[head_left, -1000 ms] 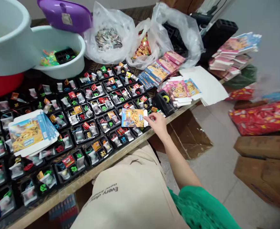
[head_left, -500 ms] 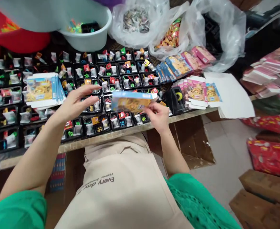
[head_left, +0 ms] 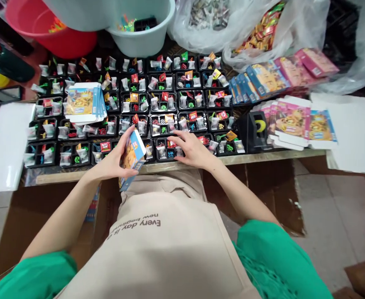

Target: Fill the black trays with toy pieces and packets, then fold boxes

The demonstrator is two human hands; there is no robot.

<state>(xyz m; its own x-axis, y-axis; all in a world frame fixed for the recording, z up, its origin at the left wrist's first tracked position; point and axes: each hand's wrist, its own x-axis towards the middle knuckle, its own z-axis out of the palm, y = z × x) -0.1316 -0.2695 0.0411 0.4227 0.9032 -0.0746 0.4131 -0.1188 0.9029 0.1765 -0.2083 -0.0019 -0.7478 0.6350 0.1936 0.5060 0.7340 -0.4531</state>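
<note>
Left hand [head_left: 112, 160] grip clamped on flat glossy carton [head_left: 131, 154] — right hand [head_left: 191, 148] grip apart, over black plastic tray [head_left: 156, 150].

Basin [head_left: 148, 43] behind trays [head_left: 176, 92]; dispenser [head_left: 253, 131], seemingly, right.

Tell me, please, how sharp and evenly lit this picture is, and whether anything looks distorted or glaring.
Head view: soft, even light, no hard shadows; the left hand, its small printed box and the right hand at the black trays are fairly sharp; the table edge runs tilted and the corners look stretched, a wide-angle effect; the clear bags show mild sheen.
</note>
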